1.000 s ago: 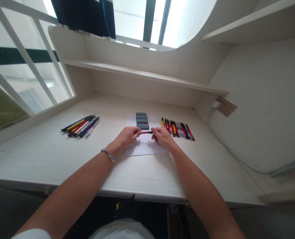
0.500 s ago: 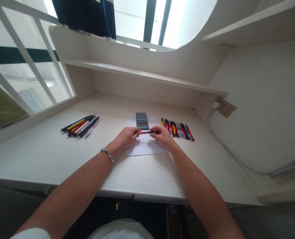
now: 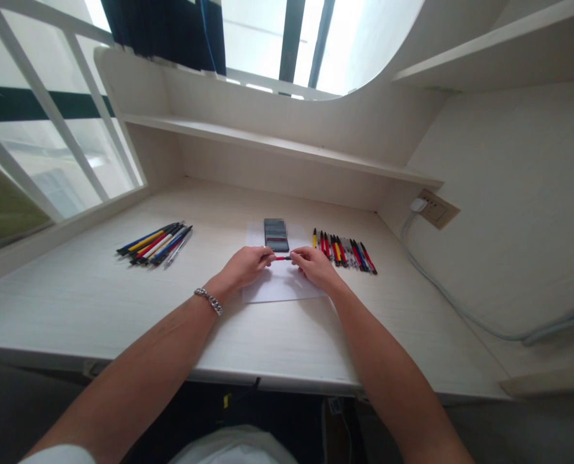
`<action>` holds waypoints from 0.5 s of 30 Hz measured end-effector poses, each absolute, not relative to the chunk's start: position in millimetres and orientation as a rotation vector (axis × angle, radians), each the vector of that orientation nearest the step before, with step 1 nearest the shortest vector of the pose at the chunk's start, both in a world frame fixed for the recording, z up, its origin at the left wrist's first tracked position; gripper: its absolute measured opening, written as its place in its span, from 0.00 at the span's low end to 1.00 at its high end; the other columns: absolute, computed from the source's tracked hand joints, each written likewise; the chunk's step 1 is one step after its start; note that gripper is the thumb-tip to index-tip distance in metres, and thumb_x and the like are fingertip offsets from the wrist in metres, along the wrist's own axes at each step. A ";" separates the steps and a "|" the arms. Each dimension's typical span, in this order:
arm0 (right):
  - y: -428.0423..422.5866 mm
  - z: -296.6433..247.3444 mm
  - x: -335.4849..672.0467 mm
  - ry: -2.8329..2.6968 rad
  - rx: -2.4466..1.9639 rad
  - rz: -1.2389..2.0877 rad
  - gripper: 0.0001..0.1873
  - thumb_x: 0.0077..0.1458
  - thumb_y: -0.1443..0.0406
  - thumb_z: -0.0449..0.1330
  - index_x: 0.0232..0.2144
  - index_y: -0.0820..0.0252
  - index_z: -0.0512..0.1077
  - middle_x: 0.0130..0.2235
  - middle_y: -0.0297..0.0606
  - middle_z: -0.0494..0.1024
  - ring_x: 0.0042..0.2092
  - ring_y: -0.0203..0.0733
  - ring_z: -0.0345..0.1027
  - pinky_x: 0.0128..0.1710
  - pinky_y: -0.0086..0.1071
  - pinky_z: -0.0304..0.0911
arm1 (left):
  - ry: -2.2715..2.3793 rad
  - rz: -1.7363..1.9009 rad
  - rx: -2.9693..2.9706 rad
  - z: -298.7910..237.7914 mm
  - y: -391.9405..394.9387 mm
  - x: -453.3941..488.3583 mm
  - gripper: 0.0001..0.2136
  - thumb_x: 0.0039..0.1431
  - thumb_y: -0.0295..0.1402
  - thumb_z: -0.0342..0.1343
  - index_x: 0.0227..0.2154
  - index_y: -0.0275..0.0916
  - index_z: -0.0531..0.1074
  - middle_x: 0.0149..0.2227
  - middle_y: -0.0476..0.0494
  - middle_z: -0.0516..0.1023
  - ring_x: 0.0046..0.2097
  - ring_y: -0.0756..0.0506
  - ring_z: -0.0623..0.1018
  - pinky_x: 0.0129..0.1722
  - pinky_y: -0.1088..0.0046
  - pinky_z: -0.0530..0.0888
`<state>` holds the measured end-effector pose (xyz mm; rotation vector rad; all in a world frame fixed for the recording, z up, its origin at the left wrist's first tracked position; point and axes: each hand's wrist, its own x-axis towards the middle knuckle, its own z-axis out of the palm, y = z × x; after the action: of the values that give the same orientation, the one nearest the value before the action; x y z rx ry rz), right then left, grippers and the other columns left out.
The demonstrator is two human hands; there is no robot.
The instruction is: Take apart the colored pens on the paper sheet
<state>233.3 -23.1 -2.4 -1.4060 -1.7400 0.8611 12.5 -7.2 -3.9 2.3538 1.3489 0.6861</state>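
Note:
Both my hands meet over a white sheet of paper [image 3: 280, 290] at the middle of the desk. My left hand [image 3: 248, 265] and my right hand [image 3: 313, 267] each pinch one end of a red pen [image 3: 282, 258], held level between them. Only a short red stretch of the pen shows between my fingertips. Just behind the pen a dark phone [image 3: 276, 234] lies on the paper. A silver bracelet [image 3: 208, 300] circles my left wrist.
A bundle of coloured pens [image 3: 154, 243] lies at the left of the white desk [image 3: 122, 303]. A row of coloured pens [image 3: 344, 251] lies right of the phone. A wall socket [image 3: 436, 207] with a grey cable [image 3: 461, 309] is at the right. A shelf [image 3: 277, 147] runs above.
My right hand has slid left along the pen toward my left hand, so less of the pen shows between them. My left hand has stayed put.

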 end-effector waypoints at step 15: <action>-23.9 -3.0 232.5 -1.749 -1.300 0.792 0.07 0.47 0.68 0.65 0.33 0.60 0.79 0.33 0.36 0.81 0.35 0.39 0.73 0.38 0.32 0.66 | 1.171 0.612 2.384 -14.1 -3.9 15.7 0.24 0.58 0.21 0.50 0.55 0.44 0.75 0.42 0.43 0.83 0.41 0.45 0.80 0.41 0.72 0.73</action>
<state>232.5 -23.9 -3.0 -1.3004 -1.7486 0.7921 15.7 -3.9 -14.1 2.3838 1.1714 0.6123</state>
